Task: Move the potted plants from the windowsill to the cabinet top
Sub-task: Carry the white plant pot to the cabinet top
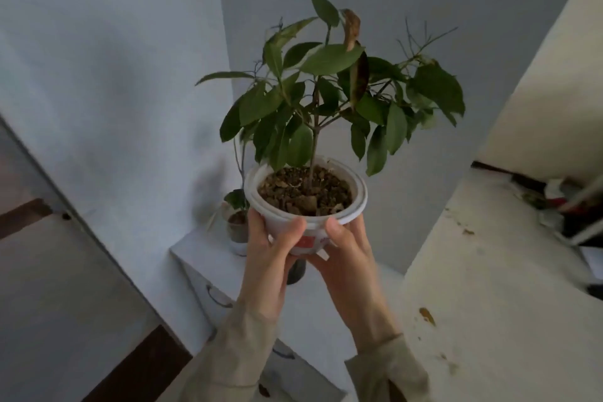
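A leafy green plant in a white plastic pot (306, 202) with brown soil is held up in the air at the middle of the view. My left hand (270, 258) grips the pot's left side and my right hand (349, 258) grips its right side, thumbs on the front wall. Below and behind it stands a white cabinet (202, 248) with a small potted plant (238, 225) on its top at the back. A dark pot (297, 271) shows under my hands, mostly hidden. The pale windowsill (483, 271) runs along the right.
Drawer handles (217, 297) show on the cabinet's front. Clutter of red, white and dark items (567, 206) lies at the far end of the windowsill. White walls close in behind and to the left. A dark-framed door (39, 238) is at the left.
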